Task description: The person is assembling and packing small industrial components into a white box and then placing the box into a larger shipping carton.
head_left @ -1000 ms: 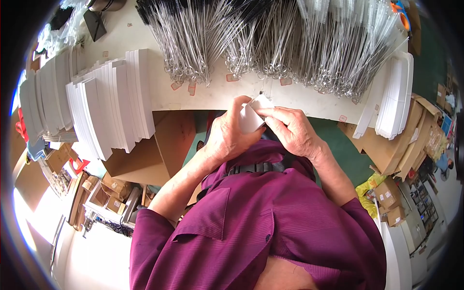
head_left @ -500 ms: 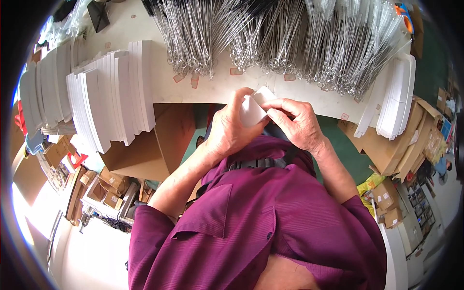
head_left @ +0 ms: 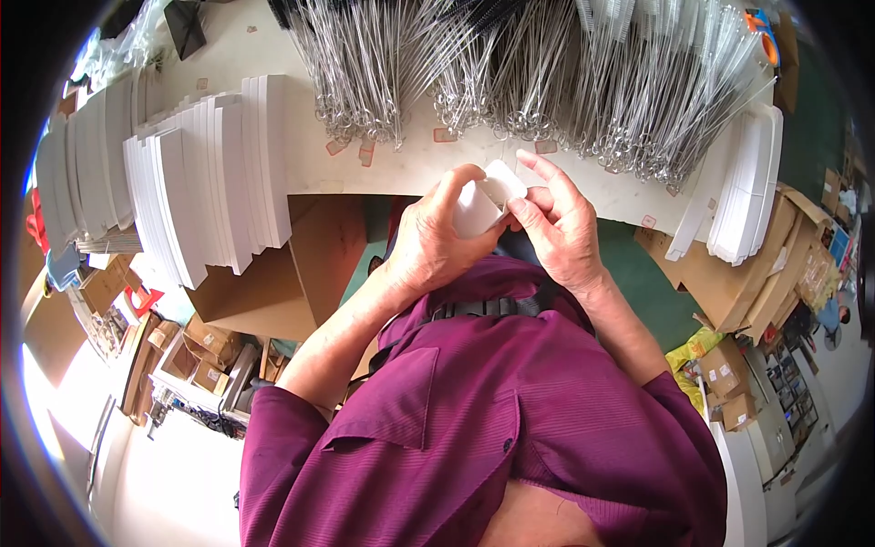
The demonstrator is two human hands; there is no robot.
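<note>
A small white carton (head_left: 474, 211) is held in front of my waist, its near end facing up, with a flap (head_left: 505, 180) raised at the opening. My left hand (head_left: 436, 235) is wrapped round the carton's left side, thumb along its upper edge. At the right edge of the opening, my right hand (head_left: 567, 228) touches the carton with its thumb, other fingers bent close behind. Its index finger is raised and stretched away from the carton. The inside of the carton is mostly hidden.
Bundles of wire-handled brushes (head_left: 538, 82) with looped ends lie across the table (head_left: 310, 169). Stacks of flat white cartons (head_left: 205, 173) stand at left, more white cartons (head_left: 747, 187) at right. Beneath the table's left edge sits an open brown cardboard box (head_left: 264, 283); orange-handled scissors (head_left: 764, 36) lie far right.
My right index finger has lifted off the flap and straightened upward, while the thumb has moved to the carton's edge. The opening shows more. My left hand keeps its hold.
</note>
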